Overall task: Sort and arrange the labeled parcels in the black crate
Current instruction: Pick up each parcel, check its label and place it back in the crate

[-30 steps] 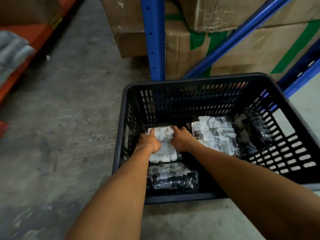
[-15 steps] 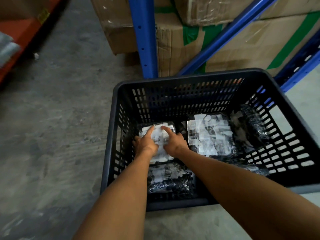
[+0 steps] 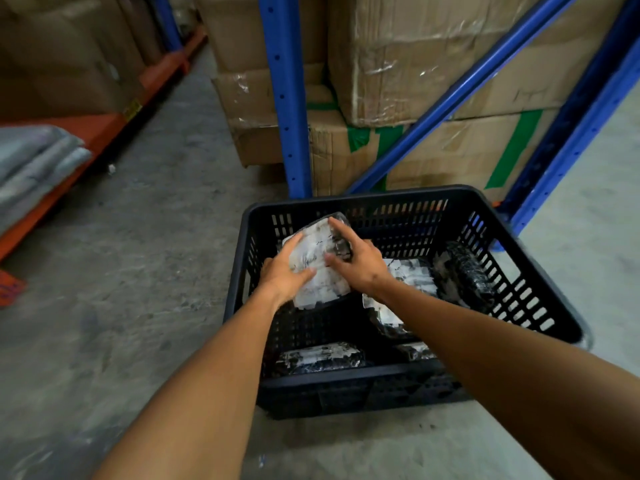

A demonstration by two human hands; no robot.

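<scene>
A black slotted crate [image 3: 526,306] stands on the concrete floor. Both hands hold one labeled parcel [image 3: 320,268], black wrap with a white label, tilted and raised at about the level of the crate's rim on its left side. My left hand [image 3: 284,275] grips its left edge; my right hand [image 3: 356,265] lies over its right side. A second labeled parcel [image 3: 412,275] lies in the middle of the crate, partly behind my right forearm. A dark parcel [image 3: 464,271] leans on the right wall. Another parcel [image 3: 322,358] lies by the near wall.
Blue rack uprights [image 3: 287,98] and stacked cardboard boxes [image 3: 415,64] stand right behind the crate. An orange shelf beam [image 3: 97,133] with grey folded bags [image 3: 31,161] runs along the left. Bare concrete floor [image 3: 138,271] lies to the left of the crate.
The parcel that lay flat at the crate's left under both hands has been lifted and tilted up. The camera view has pulled back and up.
</scene>
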